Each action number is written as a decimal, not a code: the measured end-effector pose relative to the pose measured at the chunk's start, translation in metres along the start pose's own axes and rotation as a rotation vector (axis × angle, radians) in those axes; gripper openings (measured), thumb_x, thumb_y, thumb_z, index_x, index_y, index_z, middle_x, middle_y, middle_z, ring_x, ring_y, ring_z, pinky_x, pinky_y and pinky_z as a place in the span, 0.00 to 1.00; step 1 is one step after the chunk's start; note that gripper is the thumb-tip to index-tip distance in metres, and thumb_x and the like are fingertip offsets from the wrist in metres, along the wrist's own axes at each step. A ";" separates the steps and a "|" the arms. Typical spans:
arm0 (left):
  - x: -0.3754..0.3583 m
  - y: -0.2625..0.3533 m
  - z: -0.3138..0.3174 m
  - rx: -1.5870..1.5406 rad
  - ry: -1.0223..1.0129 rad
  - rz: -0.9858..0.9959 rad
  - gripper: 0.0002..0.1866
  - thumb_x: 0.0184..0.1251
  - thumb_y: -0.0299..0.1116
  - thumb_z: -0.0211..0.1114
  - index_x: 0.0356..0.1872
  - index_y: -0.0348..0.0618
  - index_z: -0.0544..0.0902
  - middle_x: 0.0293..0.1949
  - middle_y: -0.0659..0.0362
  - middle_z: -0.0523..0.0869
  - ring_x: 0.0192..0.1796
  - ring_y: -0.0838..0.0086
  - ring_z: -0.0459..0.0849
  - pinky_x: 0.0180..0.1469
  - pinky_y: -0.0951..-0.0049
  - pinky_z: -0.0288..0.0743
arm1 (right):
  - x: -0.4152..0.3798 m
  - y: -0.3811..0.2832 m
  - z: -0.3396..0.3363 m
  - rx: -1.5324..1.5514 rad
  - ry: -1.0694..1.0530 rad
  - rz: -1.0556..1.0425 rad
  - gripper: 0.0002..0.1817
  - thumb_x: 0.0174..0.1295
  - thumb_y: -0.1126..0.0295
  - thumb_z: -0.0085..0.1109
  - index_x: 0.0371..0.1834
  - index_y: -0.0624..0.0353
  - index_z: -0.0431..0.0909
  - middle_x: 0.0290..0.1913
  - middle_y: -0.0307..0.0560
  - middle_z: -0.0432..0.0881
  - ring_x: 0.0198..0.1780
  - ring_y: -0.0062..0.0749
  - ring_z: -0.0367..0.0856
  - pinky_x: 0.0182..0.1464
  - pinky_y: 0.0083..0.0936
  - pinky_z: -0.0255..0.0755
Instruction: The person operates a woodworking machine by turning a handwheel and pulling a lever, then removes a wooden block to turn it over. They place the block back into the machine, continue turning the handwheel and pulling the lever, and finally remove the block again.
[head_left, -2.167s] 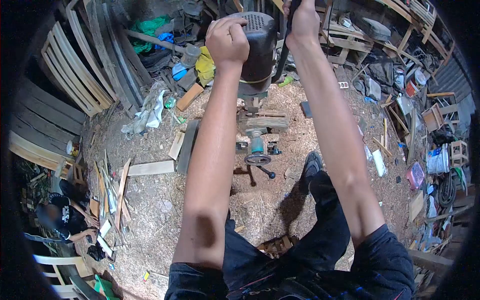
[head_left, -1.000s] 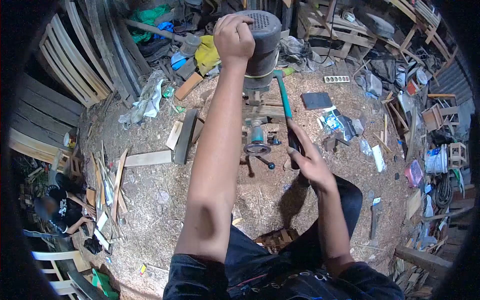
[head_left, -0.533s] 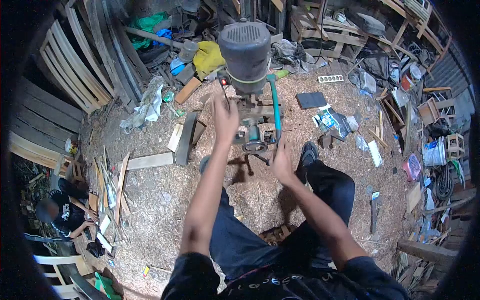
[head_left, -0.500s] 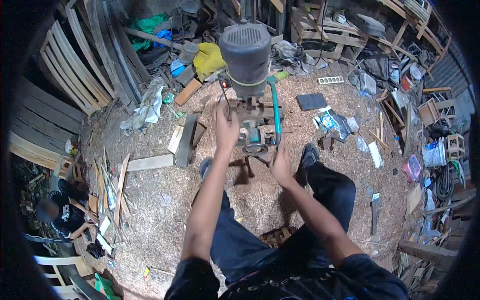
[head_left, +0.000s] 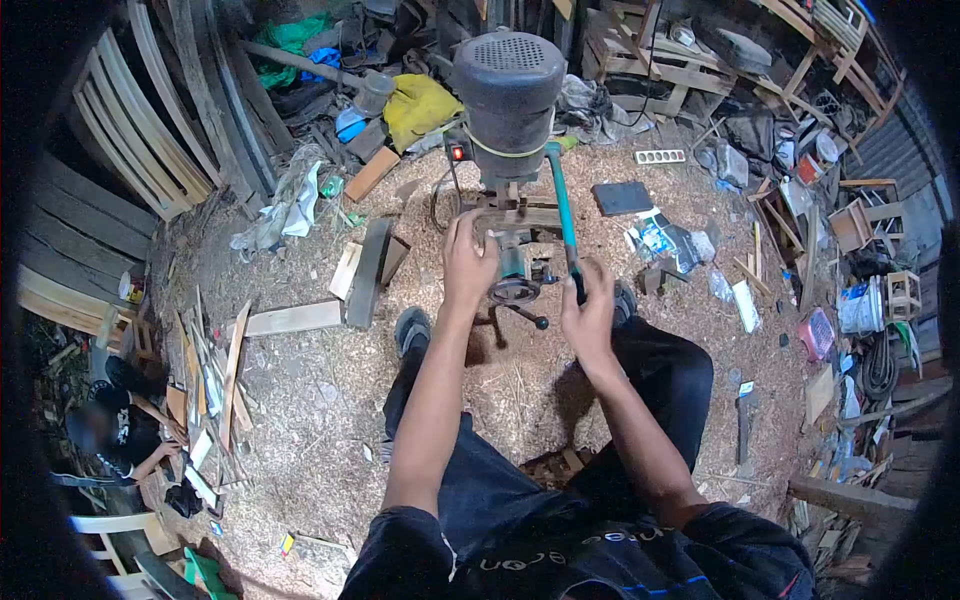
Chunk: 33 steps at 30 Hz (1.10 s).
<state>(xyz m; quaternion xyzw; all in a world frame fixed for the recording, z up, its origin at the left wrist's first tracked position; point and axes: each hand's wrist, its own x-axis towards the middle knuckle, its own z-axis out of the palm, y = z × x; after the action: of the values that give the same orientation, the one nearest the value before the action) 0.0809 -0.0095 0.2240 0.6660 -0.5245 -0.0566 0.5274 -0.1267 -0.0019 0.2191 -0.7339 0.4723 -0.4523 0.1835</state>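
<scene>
In front of me stands a mortising machine with a dark motor housing (head_left: pixel 510 85) on top and a long green lever (head_left: pixel 563 205) on its right side. A piece of wood (head_left: pixel 535 217) lies across it below the motor. My left hand (head_left: pixel 472 268) is at the left end of this wood, thumb and fingers apart. My right hand (head_left: pixel 588 310) is closed around the dark grip at the lever's lower end. Between my hands sits a round handwheel (head_left: pixel 515 290), with a black-knobbed crank (head_left: pixel 540 322) below it. A red switch (head_left: pixel 458 153) glows left of the motor.
Wood shavings cover the floor (head_left: pixel 320 400). Boards (head_left: pixel 371 275) lie to the left, and a dark block (head_left: pixel 621 199) and a power strip (head_left: pixel 660 157) to the right. Another person (head_left: pixel 120 430) sits at far left. Scrap wood and a bucket (head_left: pixel 862 305) line the right side.
My left hand has moved down from beside the switch and its cord to the wood's left end. My right hand has shifted up and right at the lever's grip.
</scene>
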 end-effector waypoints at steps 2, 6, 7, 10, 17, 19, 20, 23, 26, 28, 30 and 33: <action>-0.001 0.003 -0.005 -0.008 0.005 -0.015 0.20 0.61 0.24 0.61 0.56 0.36 0.78 0.54 0.45 0.81 0.59 0.50 0.79 0.64 0.57 0.70 | 0.037 -0.033 -0.028 0.098 0.108 -0.077 0.09 0.68 0.69 0.58 0.43 0.66 0.79 0.45 0.57 0.78 0.51 0.44 0.77 0.54 0.38 0.70; -0.005 0.002 -0.012 -0.073 0.075 -0.087 0.19 0.63 0.24 0.60 0.56 0.36 0.78 0.55 0.46 0.81 0.60 0.54 0.79 0.64 0.61 0.70 | 0.106 -0.072 -0.049 0.661 0.020 -0.009 0.12 0.75 0.65 0.51 0.47 0.64 0.77 0.43 0.50 0.77 0.44 0.29 0.73 0.49 0.30 0.70; 0.000 0.003 -0.013 -0.099 0.099 -0.106 0.19 0.63 0.24 0.60 0.56 0.36 0.78 0.55 0.46 0.81 0.60 0.54 0.79 0.64 0.62 0.70 | 0.125 -0.067 -0.041 0.705 0.079 -0.122 0.14 0.76 0.64 0.48 0.49 0.64 0.76 0.42 0.48 0.76 0.41 0.26 0.71 0.47 0.28 0.69; 0.038 0.026 -0.019 -0.125 0.196 -0.017 0.22 0.68 0.31 0.61 0.62 0.34 0.74 0.60 0.43 0.77 0.65 0.52 0.75 0.68 0.58 0.65 | 0.180 -0.098 -0.028 0.544 0.393 -0.358 0.16 0.77 0.64 0.44 0.56 0.64 0.74 0.39 0.51 0.77 0.40 0.31 0.75 0.47 0.31 0.71; 0.193 0.110 -0.024 -0.033 0.418 0.492 0.28 0.74 0.42 0.59 0.67 0.36 0.67 0.64 0.43 0.71 0.67 0.53 0.70 0.71 0.56 0.60 | 0.331 -0.066 0.008 0.190 0.413 -0.379 0.19 0.74 0.61 0.52 0.61 0.62 0.75 0.38 0.61 0.84 0.40 0.56 0.84 0.43 0.39 0.76; 0.219 0.108 -0.017 -0.043 0.385 0.560 0.27 0.75 0.45 0.56 0.66 0.36 0.69 0.64 0.43 0.73 0.67 0.52 0.70 0.71 0.56 0.60 | 0.359 -0.061 0.017 0.117 0.359 -0.306 0.19 0.73 0.59 0.55 0.57 0.61 0.78 0.36 0.63 0.85 0.41 0.61 0.84 0.43 0.43 0.75; 0.227 0.103 -0.013 -0.074 0.346 0.580 0.27 0.76 0.46 0.55 0.66 0.36 0.69 0.63 0.43 0.73 0.67 0.52 0.70 0.70 0.57 0.60 | 0.369 -0.056 0.021 0.082 0.336 -0.274 0.19 0.72 0.58 0.56 0.54 0.62 0.80 0.36 0.64 0.85 0.42 0.62 0.83 0.43 0.45 0.75; 0.230 0.094 -0.011 -0.097 0.303 0.584 0.26 0.77 0.48 0.49 0.64 0.36 0.72 0.61 0.44 0.75 0.65 0.54 0.72 0.69 0.59 0.61 | 0.393 -0.041 0.035 0.126 0.265 -0.155 0.21 0.68 0.52 0.60 0.47 0.61 0.84 0.40 0.67 0.84 0.46 0.63 0.83 0.46 0.49 0.75; 0.237 0.097 -0.014 -0.122 0.270 0.594 0.26 0.78 0.48 0.49 0.64 0.36 0.71 0.61 0.45 0.75 0.66 0.57 0.72 0.70 0.61 0.61 | 0.433 -0.026 0.049 0.039 0.230 -0.134 0.23 0.65 0.49 0.61 0.52 0.55 0.85 0.40 0.66 0.84 0.46 0.63 0.83 0.48 0.47 0.77; 0.238 0.099 -0.015 -0.097 0.283 0.609 0.26 0.78 0.47 0.48 0.64 0.35 0.71 0.62 0.45 0.74 0.66 0.57 0.72 0.70 0.61 0.61 | 0.448 -0.020 0.054 0.030 0.216 -0.109 0.23 0.65 0.49 0.62 0.52 0.55 0.85 0.39 0.67 0.84 0.46 0.63 0.83 0.49 0.46 0.77; 0.243 0.097 -0.015 -0.075 0.298 0.654 0.27 0.78 0.46 0.48 0.65 0.33 0.70 0.63 0.44 0.74 0.65 0.57 0.72 0.70 0.62 0.60 | 0.452 -0.022 0.057 0.042 0.212 -0.089 0.22 0.63 0.49 0.63 0.48 0.55 0.86 0.37 0.69 0.84 0.45 0.64 0.84 0.49 0.47 0.77; 0.244 0.101 -0.015 -0.107 0.289 0.643 0.27 0.78 0.46 0.49 0.65 0.32 0.70 0.63 0.44 0.74 0.66 0.57 0.71 0.71 0.63 0.59 | 0.465 -0.019 0.062 0.034 0.145 -0.049 0.21 0.63 0.50 0.64 0.47 0.55 0.87 0.37 0.69 0.84 0.45 0.63 0.84 0.50 0.46 0.77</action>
<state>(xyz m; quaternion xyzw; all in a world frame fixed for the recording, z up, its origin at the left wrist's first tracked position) 0.1338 -0.1744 0.4241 0.4394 -0.6236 0.1795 0.6212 0.0021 -0.4018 0.4284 -0.7075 0.4585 -0.5165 0.1499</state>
